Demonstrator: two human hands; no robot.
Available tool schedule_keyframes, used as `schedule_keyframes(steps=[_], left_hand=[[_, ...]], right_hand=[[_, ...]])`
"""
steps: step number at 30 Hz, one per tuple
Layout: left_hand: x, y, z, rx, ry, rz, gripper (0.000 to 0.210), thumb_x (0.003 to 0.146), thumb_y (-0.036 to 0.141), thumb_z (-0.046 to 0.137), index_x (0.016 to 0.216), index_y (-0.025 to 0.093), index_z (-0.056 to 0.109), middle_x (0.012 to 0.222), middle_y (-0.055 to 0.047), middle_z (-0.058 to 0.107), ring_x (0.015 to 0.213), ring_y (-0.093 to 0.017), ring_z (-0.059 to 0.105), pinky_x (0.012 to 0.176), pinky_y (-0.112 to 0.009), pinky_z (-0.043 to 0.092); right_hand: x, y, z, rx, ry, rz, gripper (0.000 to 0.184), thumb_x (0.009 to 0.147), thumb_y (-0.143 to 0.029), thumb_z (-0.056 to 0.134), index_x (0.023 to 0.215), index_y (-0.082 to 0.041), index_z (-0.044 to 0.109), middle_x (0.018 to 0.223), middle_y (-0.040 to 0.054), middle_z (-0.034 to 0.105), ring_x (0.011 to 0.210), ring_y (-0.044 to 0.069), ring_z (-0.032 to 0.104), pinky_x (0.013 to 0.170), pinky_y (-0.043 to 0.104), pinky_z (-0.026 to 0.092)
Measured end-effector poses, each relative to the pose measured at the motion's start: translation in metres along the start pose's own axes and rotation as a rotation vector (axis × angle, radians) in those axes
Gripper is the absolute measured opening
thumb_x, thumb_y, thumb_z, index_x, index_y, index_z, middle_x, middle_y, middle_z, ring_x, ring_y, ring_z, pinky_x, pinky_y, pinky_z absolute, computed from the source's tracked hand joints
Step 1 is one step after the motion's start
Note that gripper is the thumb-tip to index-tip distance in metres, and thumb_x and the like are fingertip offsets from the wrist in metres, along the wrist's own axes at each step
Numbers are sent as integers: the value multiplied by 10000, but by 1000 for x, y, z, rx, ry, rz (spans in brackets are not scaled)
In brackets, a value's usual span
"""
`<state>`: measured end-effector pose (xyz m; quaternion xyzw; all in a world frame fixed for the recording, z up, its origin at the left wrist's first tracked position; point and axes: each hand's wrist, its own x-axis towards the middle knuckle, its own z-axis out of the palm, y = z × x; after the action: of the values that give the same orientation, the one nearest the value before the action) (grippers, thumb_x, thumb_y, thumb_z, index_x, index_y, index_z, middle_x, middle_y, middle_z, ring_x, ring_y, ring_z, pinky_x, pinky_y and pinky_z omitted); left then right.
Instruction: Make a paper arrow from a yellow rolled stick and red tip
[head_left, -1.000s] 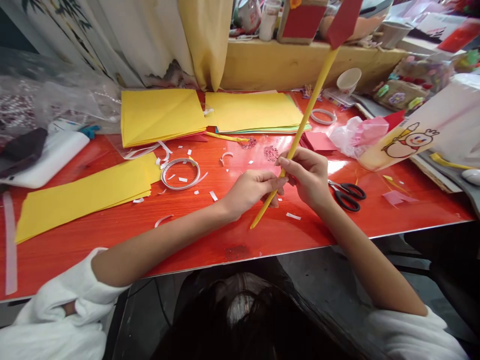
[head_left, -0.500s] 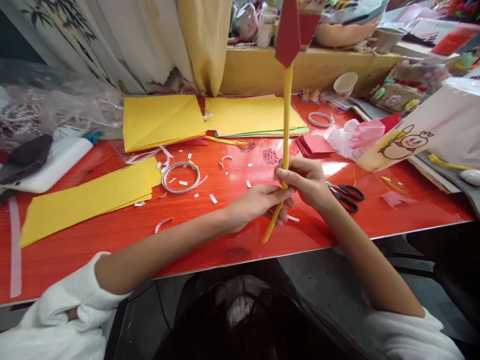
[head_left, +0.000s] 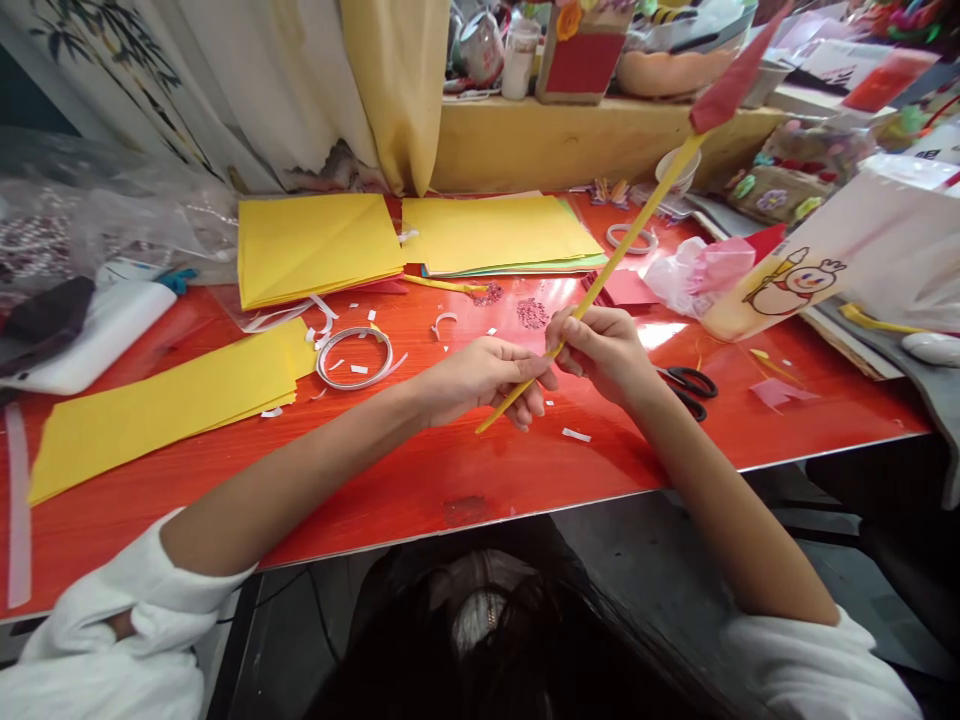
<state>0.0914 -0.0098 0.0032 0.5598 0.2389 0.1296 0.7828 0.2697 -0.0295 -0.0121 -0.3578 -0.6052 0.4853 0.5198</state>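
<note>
A thin yellow paper stick (head_left: 637,225) slants up to the right above the table, with a folded red paper piece (head_left: 731,88) at its upper end. My right hand (head_left: 604,350) is closed round its lower part, thumb and fingers pinching it. Just below, my left hand (head_left: 499,378) also grips the stick between thumb and fingers. The stick's bottom end pokes out under my left fingers. Black-handled scissors (head_left: 691,382) lie beside my right wrist, their blades partly hidden by it.
Yellow paper stacks (head_left: 319,245) lie at the back, and yellow strips (head_left: 169,410) at the left. A tape roll (head_left: 354,358) sits among white scraps on the red table (head_left: 360,480). At the right stand a printed paper bag (head_left: 806,270) and a crumpled pink bag (head_left: 705,270).
The stick has tilted from nearly upright to a slant, its red end swinging to the right. Both hands have shifted slightly up and left with it.
</note>
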Motion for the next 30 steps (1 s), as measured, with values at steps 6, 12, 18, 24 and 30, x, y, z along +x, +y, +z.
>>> schedule_keyframes(steps=[6,12,18,24,30], left_hand=[[0,2,-2,1,-4,26,258,869,318,501,756,104,592,548,-5,586,461,-66,555,507,-208,461],[3,6,-22,37,48,-34,119,761,203,645,797,94,614,652,-28,643,557,-81,605,619,-237,504],[0,12,-27,38,-23,-130,135,751,222,655,796,97,631,689,-55,666,575,-100,620,630,-261,509],[0,15,-35,86,128,-36,202,797,278,604,699,101,613,508,13,534,449,-45,484,498,-206,423],[3,7,-27,256,138,75,200,743,201,647,915,116,591,822,-49,625,710,-100,588,682,-256,484]], right_hand=[[1,0,-3,6,-177,7,178,794,-320,629,755,-147,616,570,-19,554,455,53,491,399,191,367],[4,3,-1,34,59,-92,160,795,-289,633,718,-156,590,539,-49,489,400,33,454,353,178,322],[3,2,-3,48,-96,-51,180,781,-321,647,726,-159,589,580,-35,489,462,53,491,391,193,360],[5,-5,-7,26,280,-198,246,789,-408,616,699,-192,539,553,-59,408,391,21,342,361,201,266],[7,-5,-3,-46,380,-211,251,778,-437,614,718,-207,533,559,-54,426,417,36,393,366,207,296]])
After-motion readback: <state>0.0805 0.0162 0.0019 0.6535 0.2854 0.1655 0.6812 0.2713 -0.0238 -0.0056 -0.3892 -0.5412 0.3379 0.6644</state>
